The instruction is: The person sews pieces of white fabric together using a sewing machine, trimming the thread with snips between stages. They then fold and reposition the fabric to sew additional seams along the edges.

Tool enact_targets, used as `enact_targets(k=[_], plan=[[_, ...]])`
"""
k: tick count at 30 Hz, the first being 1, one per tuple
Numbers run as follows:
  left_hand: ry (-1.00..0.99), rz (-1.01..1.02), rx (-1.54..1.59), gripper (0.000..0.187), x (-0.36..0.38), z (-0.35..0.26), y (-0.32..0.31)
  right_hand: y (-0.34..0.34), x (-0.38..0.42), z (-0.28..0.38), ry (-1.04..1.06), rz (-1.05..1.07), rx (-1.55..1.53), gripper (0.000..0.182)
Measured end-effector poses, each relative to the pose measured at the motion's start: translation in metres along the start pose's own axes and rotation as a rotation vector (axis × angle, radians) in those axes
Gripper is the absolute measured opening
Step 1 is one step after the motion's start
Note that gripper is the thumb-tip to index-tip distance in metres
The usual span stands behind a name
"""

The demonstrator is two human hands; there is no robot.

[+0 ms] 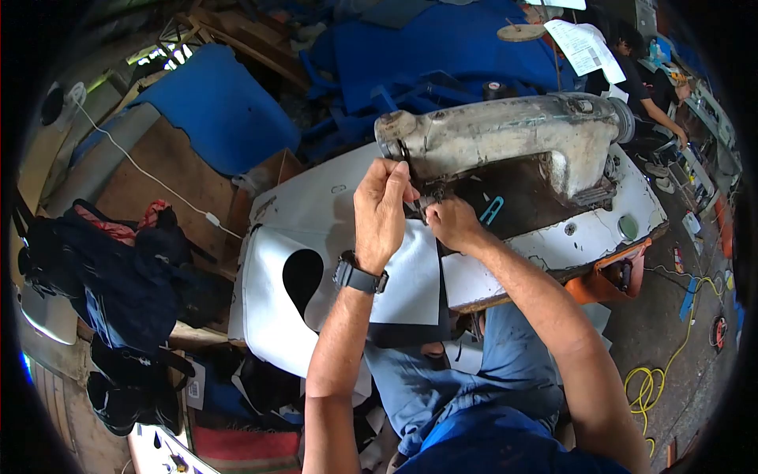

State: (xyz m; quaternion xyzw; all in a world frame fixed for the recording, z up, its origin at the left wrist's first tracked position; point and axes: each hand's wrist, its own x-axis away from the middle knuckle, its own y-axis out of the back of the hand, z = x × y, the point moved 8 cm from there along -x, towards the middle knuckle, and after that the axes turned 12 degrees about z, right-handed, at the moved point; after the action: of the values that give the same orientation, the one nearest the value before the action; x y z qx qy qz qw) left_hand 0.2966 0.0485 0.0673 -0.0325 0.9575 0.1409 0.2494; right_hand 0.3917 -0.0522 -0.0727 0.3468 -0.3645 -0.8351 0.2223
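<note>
An old, worn sewing machine [497, 134] stands on a chipped white table. My left hand [381, 201], with a dark watch on its wrist, is raised at the needle end of the machine, thumb and fingers pinched together. Close beside it, my right hand [455, 223] is closed with its fingertips near the needle area. Whatever either hand pinches is too small or hidden to make out. Below them lies a sheet of white material [407, 276] with a dark layer under it. A light-blue tool [491, 210] rests on the machine bed beyond my right hand.
A large white piece with a dark opening [272, 308] hangs over the table's left edge. A round greenish lid [628, 228] sits at the right. An orange container [608, 280] is below. Yellow cable [649, 387] coils on the floor. Another person [643, 87] is at the back right.
</note>
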Motion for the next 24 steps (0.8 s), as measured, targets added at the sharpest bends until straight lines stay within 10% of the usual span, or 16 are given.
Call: enact_targets(k=[5,10,20,24], plan=[[0.123,0.151,-0.264,0.024,0.021,0.01,-0.02,0.0,-0.002,-0.009,-0.011,0.002,-0.056,0.023],[0.023,-0.126,-0.226,0.019,0.046,0.023,0.016,0.031,0.022,0.011,-0.049,0.059,-0.08,0.01],[-0.04,0.235,-0.765,0.017,0.06,0.092,-0.027,0.009,0.029,0.004,-0.095,0.323,-0.558,0.012],[-0.121,0.273,-0.851,0.013,0.073,0.096,-0.043,0.086,0.053,0.043,0.162,0.044,-0.265,0.012]])
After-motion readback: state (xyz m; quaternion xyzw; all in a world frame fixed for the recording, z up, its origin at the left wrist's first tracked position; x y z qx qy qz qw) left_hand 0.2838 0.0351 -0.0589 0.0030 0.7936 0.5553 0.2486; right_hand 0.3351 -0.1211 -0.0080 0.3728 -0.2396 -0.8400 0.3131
